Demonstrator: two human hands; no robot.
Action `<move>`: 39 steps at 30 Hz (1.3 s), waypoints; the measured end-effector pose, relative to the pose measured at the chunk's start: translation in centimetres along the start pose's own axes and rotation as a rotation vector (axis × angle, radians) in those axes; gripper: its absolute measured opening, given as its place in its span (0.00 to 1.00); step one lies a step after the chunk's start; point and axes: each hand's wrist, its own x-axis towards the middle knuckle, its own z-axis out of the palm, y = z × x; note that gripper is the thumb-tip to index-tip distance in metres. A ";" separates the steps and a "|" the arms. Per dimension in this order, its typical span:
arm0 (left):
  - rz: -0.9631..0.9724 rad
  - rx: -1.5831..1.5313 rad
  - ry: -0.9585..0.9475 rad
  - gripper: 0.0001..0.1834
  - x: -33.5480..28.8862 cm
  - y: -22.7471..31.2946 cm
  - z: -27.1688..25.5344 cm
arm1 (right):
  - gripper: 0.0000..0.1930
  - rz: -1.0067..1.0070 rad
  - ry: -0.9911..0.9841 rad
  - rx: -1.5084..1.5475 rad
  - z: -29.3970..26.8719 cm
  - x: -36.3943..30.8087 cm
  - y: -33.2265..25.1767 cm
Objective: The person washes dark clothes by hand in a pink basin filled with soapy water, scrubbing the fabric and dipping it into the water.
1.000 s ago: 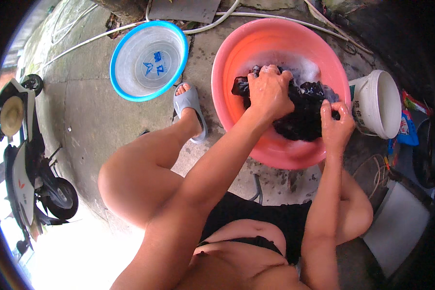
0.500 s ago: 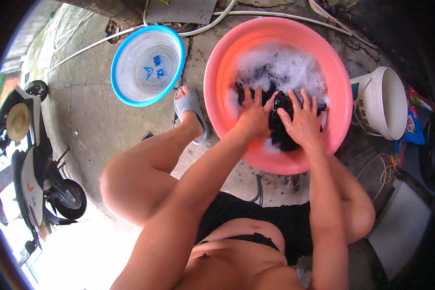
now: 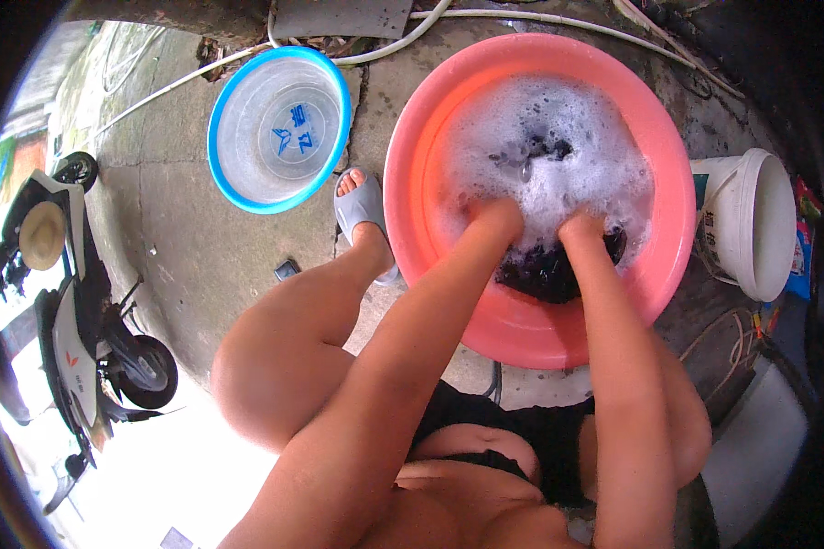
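A large pink basin [image 3: 412, 119] holds soapy water under thick white foam [image 3: 558, 188]. Dark wet cloth [image 3: 545, 276] shows near its closest side, and a small dark patch pokes through the suds farther back. My left hand [image 3: 498, 220] is sunk into the foam up to about the wrist, left of the bulging cloth. To the right, my right hand [image 3: 580, 225] is sunk in the same way, just behind the cloth. Foam and water hide the fingers of both hands, so what they grip, if anything, is not visible.
Left of the pink basin lies a clear basin with a blue rim [image 3: 218, 174]. A white bucket [image 3: 769, 229] lies tipped at the right, beside colourful packets [image 3: 799, 261]. A pale hose [image 3: 558, 18] runs behind. A scooter [image 3: 73, 357] stands far left.
Both hands have gone from lying spread on the dark cloth to being under the foam. Suds now cover more of the cloth, and the view has shifted slightly.
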 end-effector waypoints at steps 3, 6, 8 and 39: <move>0.082 0.147 -0.054 0.22 -0.9 -0.9 -2.3 | 0.34 0.104 -0.278 -0.048 -4.1 3.4 -2.9; 0.207 -0.027 0.169 0.28 2.2 -1.7 -0.7 | 0.32 0.138 -0.476 -0.077 -6.1 6.8 -3.1; 0.204 -0.259 0.236 0.34 -1.3 -0.8 -4.0 | 0.24 0.133 -0.386 0.170 -7.2 6.7 -1.1; 0.149 0.141 0.494 0.56 -10.1 -1.4 -1.5 | 0.38 -0.234 0.050 -0.032 -11.1 -9.1 -6.4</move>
